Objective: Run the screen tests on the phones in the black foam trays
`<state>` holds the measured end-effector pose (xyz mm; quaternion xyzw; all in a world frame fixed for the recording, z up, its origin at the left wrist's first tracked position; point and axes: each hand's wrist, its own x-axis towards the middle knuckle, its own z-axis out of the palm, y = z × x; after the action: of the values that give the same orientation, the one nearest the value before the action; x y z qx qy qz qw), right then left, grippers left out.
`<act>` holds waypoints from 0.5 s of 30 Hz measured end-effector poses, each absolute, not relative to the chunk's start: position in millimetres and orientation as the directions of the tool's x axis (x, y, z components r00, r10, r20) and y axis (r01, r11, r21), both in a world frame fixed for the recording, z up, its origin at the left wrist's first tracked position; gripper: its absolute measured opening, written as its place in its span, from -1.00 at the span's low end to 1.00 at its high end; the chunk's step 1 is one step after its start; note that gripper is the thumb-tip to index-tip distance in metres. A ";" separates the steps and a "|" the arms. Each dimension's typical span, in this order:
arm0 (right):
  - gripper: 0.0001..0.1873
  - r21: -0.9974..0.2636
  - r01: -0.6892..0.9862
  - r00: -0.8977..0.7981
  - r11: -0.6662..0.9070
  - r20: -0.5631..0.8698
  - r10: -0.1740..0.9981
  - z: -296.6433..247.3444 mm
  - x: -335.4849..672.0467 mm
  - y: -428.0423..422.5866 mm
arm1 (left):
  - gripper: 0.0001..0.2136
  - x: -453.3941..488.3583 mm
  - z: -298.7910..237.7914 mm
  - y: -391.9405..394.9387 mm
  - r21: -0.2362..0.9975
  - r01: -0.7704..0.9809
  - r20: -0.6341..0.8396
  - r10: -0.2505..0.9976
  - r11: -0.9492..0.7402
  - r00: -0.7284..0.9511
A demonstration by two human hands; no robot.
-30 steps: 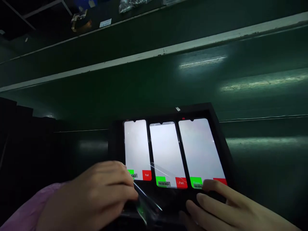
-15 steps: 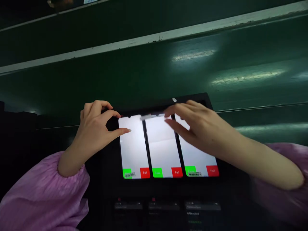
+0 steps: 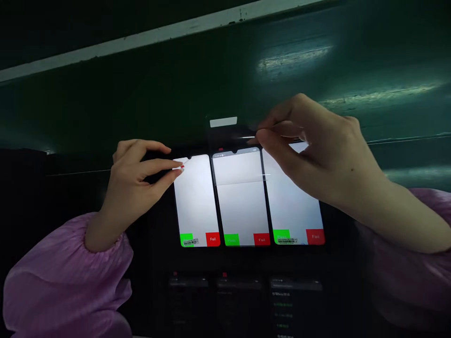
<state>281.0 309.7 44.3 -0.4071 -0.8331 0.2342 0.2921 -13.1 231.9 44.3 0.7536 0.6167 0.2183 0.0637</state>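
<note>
The scene is very dim. Most light comes from three white phone screens, which light the hands from below. Pale glare streaks lie on the dark green surface behind. The lower edge is nearly black, and the straight lines bend slightly near the borders.

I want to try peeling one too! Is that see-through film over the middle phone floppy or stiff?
Probably floppy: the clear film, pinched by the right hand, lifts in a curve off the middle phone. Likely very light, since fingertips alone hold it. It may crease easily.
</note>
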 end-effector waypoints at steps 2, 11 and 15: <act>-0.95 -0.625 0.554 -0.498 0.550 0.281 0.820 43.9 280.7 309.9 | -0.90 -9.2 56.4 223.0 0.434 0.871 0.218 0.965 -0.230 0.146; -0.91 -0.490 0.642 -0.561 0.590 0.225 0.797 29.1 280.4 315.0 | -0.73 -27.4 97.7 165.2 0.624 0.696 -0.135 0.828 -0.356 0.545; -0.89 -0.425 0.512 -0.683 0.747 0.326 0.653 30.3 289.7 299.1 | -0.64 -28.2 107.7 136.9 0.595 0.727 -0.251 0.781 -0.342 0.572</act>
<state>289.7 299.1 30.3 -0.3219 -0.9048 0.1516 0.2339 -28.2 136.9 107.7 0.8182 0.4607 0.0391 0.3418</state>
